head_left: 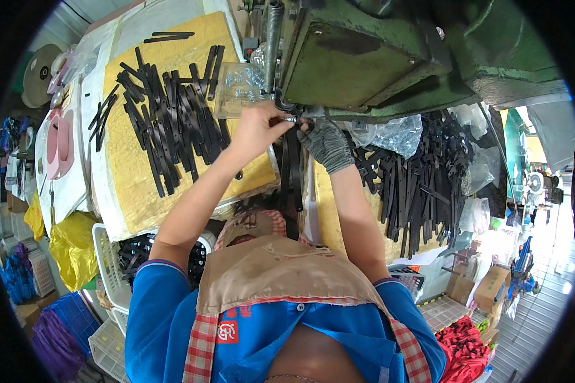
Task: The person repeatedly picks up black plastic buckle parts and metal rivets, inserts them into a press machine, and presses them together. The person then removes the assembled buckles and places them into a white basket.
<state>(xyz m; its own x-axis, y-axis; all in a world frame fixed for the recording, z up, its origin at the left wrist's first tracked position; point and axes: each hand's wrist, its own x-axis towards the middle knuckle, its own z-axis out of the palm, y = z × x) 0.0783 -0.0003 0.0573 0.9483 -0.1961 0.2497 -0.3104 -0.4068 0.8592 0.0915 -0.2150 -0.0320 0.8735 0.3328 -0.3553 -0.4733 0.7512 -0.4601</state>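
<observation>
My bare left hand (257, 127) pinches a small metal piece at the base of a green press machine (364, 64), fingertips against the tool point (290, 117). My right hand (326, 143), in a grey knit glove, holds the upper end of a black strap (290, 167) that hangs down between both hands. Both hands meet right under the machine's vertical rod (273, 38). A clear box of small silver rivets (239, 86) sits just left of my left hand.
A heap of black straps (169, 118) lies on a yellow board (131, 185) at left. More black straps (415, 185) pile at right beside clear plastic bags (396, 134). A white basket (112, 262) with black pieces stands below left. Yellow bag (73, 246) at far left.
</observation>
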